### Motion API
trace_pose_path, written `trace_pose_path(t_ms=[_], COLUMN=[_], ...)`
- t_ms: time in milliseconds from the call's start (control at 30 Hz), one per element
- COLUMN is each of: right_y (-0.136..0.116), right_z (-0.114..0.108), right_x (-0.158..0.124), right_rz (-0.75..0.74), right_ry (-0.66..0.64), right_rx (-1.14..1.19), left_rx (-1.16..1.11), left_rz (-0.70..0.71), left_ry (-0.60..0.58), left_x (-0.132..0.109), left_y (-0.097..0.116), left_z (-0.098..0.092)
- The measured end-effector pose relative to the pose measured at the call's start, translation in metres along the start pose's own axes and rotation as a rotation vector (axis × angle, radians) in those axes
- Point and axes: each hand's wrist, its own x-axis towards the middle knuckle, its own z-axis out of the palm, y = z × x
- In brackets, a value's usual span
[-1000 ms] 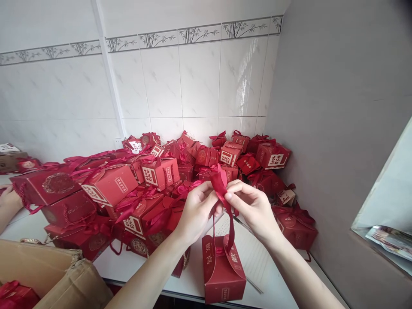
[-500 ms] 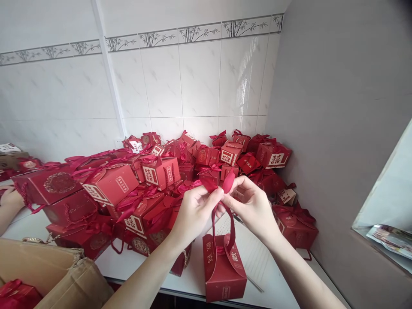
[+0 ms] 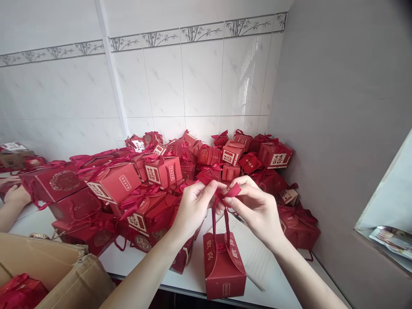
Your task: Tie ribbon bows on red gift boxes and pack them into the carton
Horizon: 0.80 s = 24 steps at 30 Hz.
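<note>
A red gift box [image 3: 225, 277] with gold characters stands at the front edge of the white table [image 3: 273, 274]. Two strands of its dark red ribbon [image 3: 227, 225] rise from the lid to my fingers. My left hand [image 3: 198, 206] pinches the ribbon on the left, thumb pressed to the forefinger. On the other side, my right hand [image 3: 257, 210] grips a short ribbon end between thumb and fingers. Where the strands cross is partly hidden by my fingertips.
Finished-looking red boxes [image 3: 165, 171] with bows are heaped along the tiled wall. A cardboard carton [image 3: 71, 283] holding a red box stands front left. At far left is another person's hand [image 3: 17, 195]. A lined paper sheet [image 3: 257, 253] lies right of my box.
The upright ribbon ends have been folded down and drawn in between my fingers. My right hand has shifted slightly right; the box stays at the table edge.
</note>
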Motion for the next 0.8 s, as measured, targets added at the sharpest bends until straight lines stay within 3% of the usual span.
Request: trace_pose_path(t_ms=[167, 367, 633, 800], right_y=[-0.001, -0.005, 0.002, 0.0], right_z=[-0.004, -0.006, 0.002, 0.003], right_x=[-0.007, -0.016, -0.019, -0.017], right_rz=[-0.101, -0.048, 0.155, 0.24], right_ry=[-0.085, -0.185, -0.07, -0.077], right_rx=[-0.161, -0.195, -0.093, -0.184], left_rx=[-0.047, 0.108, 0.244, 0.279], left_rz=[-0.006, 0.079, 0.137, 0.139], left_ry=[0.025, 0.005, -0.031, -0.077], left_x=[0.003, 0.004, 0.002, 0.001], left_y=[0.0, -0.001, 0.008, 0.012], left_z=[-0.001, -0.003, 0.002, 0.002])
